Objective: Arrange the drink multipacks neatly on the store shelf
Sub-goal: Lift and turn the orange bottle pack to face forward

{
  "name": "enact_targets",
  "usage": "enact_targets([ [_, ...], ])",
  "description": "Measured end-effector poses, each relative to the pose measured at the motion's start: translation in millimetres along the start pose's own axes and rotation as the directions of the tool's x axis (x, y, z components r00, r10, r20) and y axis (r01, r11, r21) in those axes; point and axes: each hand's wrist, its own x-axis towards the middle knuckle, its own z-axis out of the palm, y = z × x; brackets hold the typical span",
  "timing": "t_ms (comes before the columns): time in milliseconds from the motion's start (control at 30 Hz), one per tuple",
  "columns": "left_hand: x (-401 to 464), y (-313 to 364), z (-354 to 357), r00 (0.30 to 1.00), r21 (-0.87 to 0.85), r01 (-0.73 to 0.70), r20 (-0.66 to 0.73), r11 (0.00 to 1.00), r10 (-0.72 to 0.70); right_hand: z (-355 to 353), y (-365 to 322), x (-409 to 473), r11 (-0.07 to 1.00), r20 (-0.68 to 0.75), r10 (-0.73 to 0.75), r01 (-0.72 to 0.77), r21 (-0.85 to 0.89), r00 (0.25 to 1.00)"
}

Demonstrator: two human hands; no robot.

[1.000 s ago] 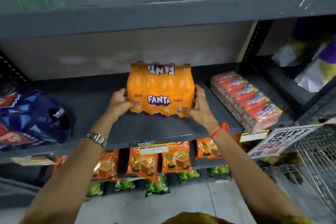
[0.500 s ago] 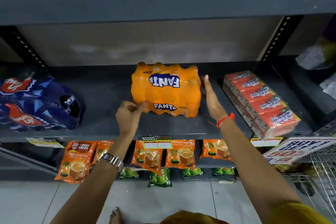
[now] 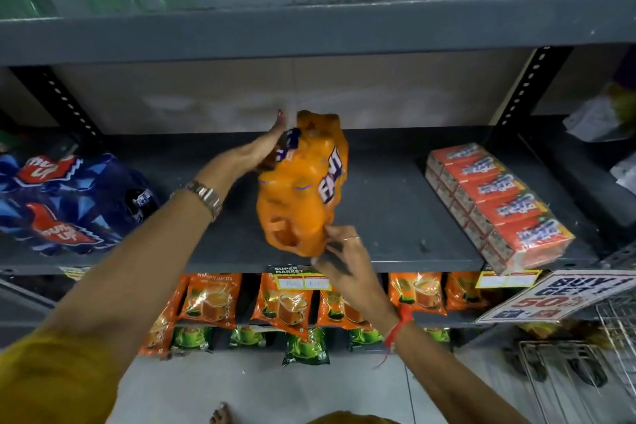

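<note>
On the middle shelf, between a blue pack at nine o'clock and red cartons at three, the orange multipack was mid-turn, tilted off square. Best done by pivoting it flat and setting its label forward. The left hand, fingers extended, pressed its far side; the right hand pinched its near corner.

Orange multipack with seemingly blue-and-white lettering; blue-and-red pack left.
</note>
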Motion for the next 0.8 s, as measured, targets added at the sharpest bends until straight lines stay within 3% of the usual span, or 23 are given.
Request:
enact_targets([
  [167, -1.8, 49.5, -1.9, 0.992, 0.283, 0.107, 0.034, 0.953, -0.122, 24.8, -17.1, 37.3, 0.993, 0.207, 0.077, -0.056, -0.107, 0.975],
  [267, 3.2, 61.5, 8.6, 0.995, 0.377, 0.090, 0.002, 0.922, -0.098, 39.8, -15.0, 54.7, 0.962, 0.332, 0.111, -0.017, -0.273, 0.937],
  [367, 6.9, 59.5, 20.7, 0.999, 0.472, -0.049, 0.023, 0.880, 0.043, 51.1, -14.1, 61.0, 0.969, 0.305, 0.123, -0.047, -0.243, 0.944],
  [433, 1.1, 51.3, 21.6, 0.978, 0.564, -0.125, -0.069, 0.816, 0.197, 49.2, -13.5, 54.0, 0.990, 0.159, 0.010, 0.013, -0.144, 0.987],
  [500, -5.0, 33.1, 17.0, 0.861, 0.664, -0.180, -0.251, 0.726, 0.443, 38.6, -12.9, 41.6, 0.993, -0.152, -0.105, 0.095, -0.074, 0.983],
  [567, -15.2, -1.9, 15.4, 0.580, 0.581, -0.268, -0.539, 0.768, 0.611, 23.4, -13.6, 32.0, 0.987, -0.467, -0.155, 0.113, -0.117, 0.871],
  [600, -21.7, -22.2, 17.0, 0.459, 0.421, -0.366, -0.694, 0.830, 0.555, 15.0, -15.0, 29.6, 0.974, -0.574, -0.197, 0.092, -0.207, 0.795],
  [633, -26.8, -40.2, 19.2, 0.414, 0.214, -0.462, -0.806, 0.860, 0.423, 7.2, -16.0, 30.4, 0.958, -0.638, -0.231, 0.056, -0.282, 0.734],
  [667, -29.6, -56.7, 22.5, 0.456, 0.000, -0.514, -0.847, 0.858, 0.273, 0.1, -14.6, 32.7, 0.948, -0.668, -0.234, 0.015, -0.316, 0.706],
  [700, -30.4, -71.0, 27.1, 0.550, -0.190, -0.511, -0.822, 0.838, 0.150, -6.0, -12.8, 35.7, 0.949, -0.667, -0.206, -0.020, -0.314, 0.716],
  [767, -26.6, -91.3, 34.6, 0.755, -0.421, -0.400, -0.655, 0.814, 0.032, -12.8, -10.6, 41.7, 0.979, -0.558, -0.070, -0.052, -0.199, 0.827],
  [800, -26.1, -96.6, 37.8, 0.825, -0.474, -0.333, -0.565, 0.815, 0.009, -14.7, -9.1, 43.0, 0.992, -0.475, 0.001, -0.061, -0.110, 0.880],
])
